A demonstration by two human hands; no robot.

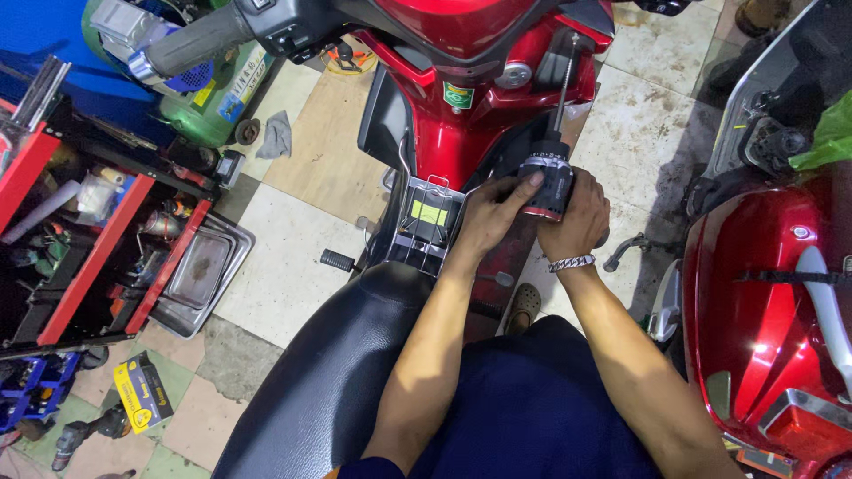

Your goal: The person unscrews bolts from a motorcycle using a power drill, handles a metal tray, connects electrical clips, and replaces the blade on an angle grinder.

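Head view: both hands meet at a cordless drill [548,184] held over the middle of a red scooter [461,98]. The right hand [579,222] is clenched around the drill's body from below, a metal bracelet [571,263] on its wrist. The left hand [493,211] lies against the drill's front collar, thumb and fingers pressed on it, steadying rather than fully gripping. A long bit [564,89] runs from the drill up into the red front panel, near a round silver cap [513,76]. Just left of the hands, an open compartment [428,217] shows a yellow-labelled part inside. The black seat [342,372] lies under the left forearm.

Judged from this, the step in hand is driving or loosening a fastener in the front panel; whether the bit is seated I cannot tell. The next move would call for keeping the long bit straight on the fastener while the right hand works the trigger.

A red tool trolley [98,239] and steel tray [200,270] stand at left; a second red scooter [772,293] at right.
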